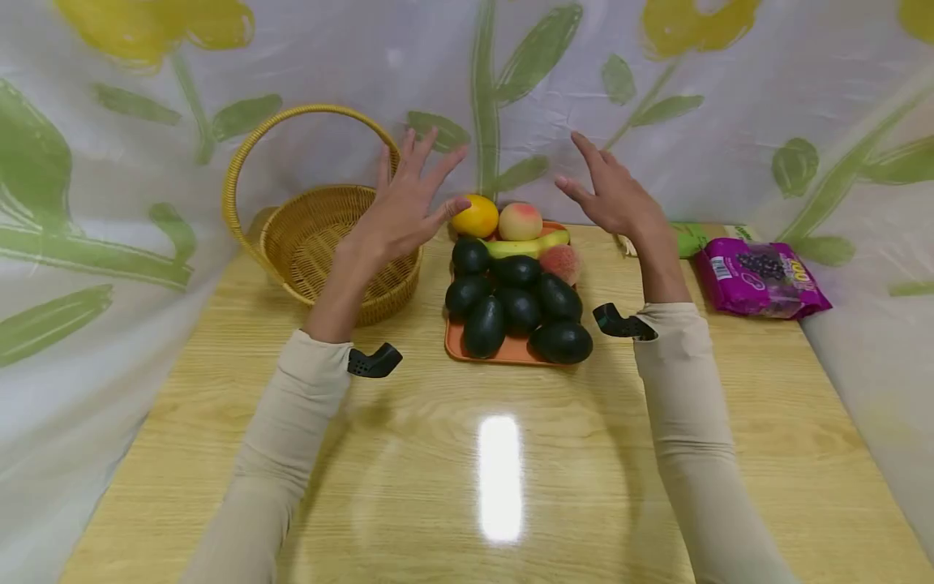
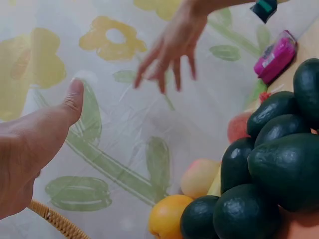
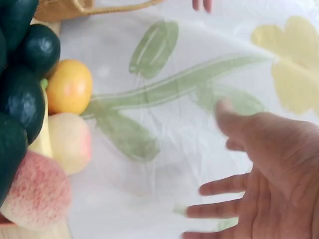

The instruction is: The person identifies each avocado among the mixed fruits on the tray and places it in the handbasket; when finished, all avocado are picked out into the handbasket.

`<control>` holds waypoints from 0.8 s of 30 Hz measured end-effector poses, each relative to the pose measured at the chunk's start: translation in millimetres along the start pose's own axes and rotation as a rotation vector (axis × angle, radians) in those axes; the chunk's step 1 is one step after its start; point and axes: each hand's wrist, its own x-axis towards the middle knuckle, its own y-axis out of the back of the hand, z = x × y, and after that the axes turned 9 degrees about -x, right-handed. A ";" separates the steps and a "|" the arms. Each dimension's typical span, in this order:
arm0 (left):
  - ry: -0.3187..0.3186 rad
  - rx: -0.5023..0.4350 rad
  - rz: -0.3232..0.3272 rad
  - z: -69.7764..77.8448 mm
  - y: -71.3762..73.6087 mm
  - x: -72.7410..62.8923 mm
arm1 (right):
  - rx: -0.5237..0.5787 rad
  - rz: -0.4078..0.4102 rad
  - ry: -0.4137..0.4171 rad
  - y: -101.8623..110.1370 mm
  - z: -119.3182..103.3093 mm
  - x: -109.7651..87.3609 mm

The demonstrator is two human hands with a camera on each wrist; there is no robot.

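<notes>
Dark green avocados [image 1: 484, 328], orange tray [image 1: 514, 352], golden basket [image 1: 302, 235], purple packet [image 1: 759, 280] — white backdrop [image 1: 438, 65], flowered yellow and green.

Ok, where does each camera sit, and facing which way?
Head: on the head, facing forward and down at the table; left hand, right hand and sleeves show.
Left wrist: on that wrist, facing the flowered curtain and avocados; left hand at left, right hand at top.
Right wrist: likewise, facing curtain and peaches; right hand at right, left fingertips at top.
Shared: both wrist views show the orange.
</notes>
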 end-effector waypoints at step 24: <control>-0.123 -0.109 -0.414 25.4 -26.7 -7.9 | 0.329 -0.283 -0.140 -74.2 95.7 40.0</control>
